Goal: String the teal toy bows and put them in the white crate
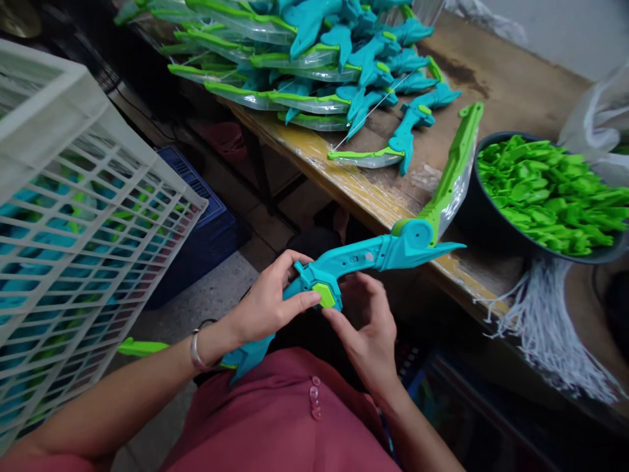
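At near centre, my left hand (268, 301) grips one toy bow (354, 257); whether my right hand (371, 334), fingers curled alongside, grips too, I cannot tell. Left: one crate (88, 105), blue-and-green parts (54, 244) inside. Right: one bowl (486, 219), many green pieces (545, 196).

Workshop with bulk green parts (550, 193)

The table (515, 72) has a brown top and a yellow front edge (295, 145). Before the table, the toy bow (352, 260) has a turquoise body, a bright green limb (451, 172) and one lime-green button (325, 295), and the shirt (275, 419) is plain dark red. The piled bows (363, 52) on the table are also turquoise and green. The bowl (496, 231) on the table is dark grey, its pieces (550, 196) bright green. The strings (555, 328) at the table's edge are white. Left of the table, the crate (44, 82) is off-white with a grid pattern.
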A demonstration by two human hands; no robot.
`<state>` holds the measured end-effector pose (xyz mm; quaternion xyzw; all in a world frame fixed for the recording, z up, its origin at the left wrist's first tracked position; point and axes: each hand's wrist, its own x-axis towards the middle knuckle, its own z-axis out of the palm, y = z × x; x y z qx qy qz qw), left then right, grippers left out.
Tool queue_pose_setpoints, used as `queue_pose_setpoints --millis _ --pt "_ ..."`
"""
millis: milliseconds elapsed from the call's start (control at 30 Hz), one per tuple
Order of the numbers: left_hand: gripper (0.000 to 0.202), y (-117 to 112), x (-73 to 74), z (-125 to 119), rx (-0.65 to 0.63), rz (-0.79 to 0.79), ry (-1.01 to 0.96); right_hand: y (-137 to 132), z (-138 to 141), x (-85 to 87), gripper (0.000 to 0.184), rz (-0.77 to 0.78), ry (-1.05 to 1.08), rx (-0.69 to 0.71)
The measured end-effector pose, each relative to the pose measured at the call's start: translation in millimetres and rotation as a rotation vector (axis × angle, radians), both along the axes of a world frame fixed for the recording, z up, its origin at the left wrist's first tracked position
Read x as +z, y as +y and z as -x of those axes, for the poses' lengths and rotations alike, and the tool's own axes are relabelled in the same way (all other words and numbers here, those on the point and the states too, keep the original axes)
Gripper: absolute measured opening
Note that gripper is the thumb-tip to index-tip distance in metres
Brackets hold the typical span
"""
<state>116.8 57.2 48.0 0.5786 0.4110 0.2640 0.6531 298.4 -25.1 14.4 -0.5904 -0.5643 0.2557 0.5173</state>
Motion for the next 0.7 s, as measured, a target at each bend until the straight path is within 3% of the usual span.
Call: queue_pose_setpoints --millis 67,133,267,433,533,700 --pt "0.044 -1 3.6 4 -0.003 -0.053 0.021 3 3 -1.6 0.05 0.202 0.343 0.174" --pt "0.043 -2 5.2 7 -0.019 -0.129 0.074 7 5 0.2 0.043 0.331 0.527 0.307" --pt "0.038 -6 0.2 10 -0.032 -0.303 0.209 13 4 6.4 0.034 0.353 0.52 0.336" --pt "0.036 -8 -14.7 11 -0.037 -0.354 0.235 14 6 -1.3 0.026 0.363 0.432 0.299" --pt "0.036 -6 -22.6 10 -0.064 -0.257 0.214 13 11 -13.9 0.03 0.44 0.488 0.275" --pt "0.053 1 -27.9 15 -0.061 0.076 0.095 12 19 -29.9 0.039 0.455 0.542 0.195"
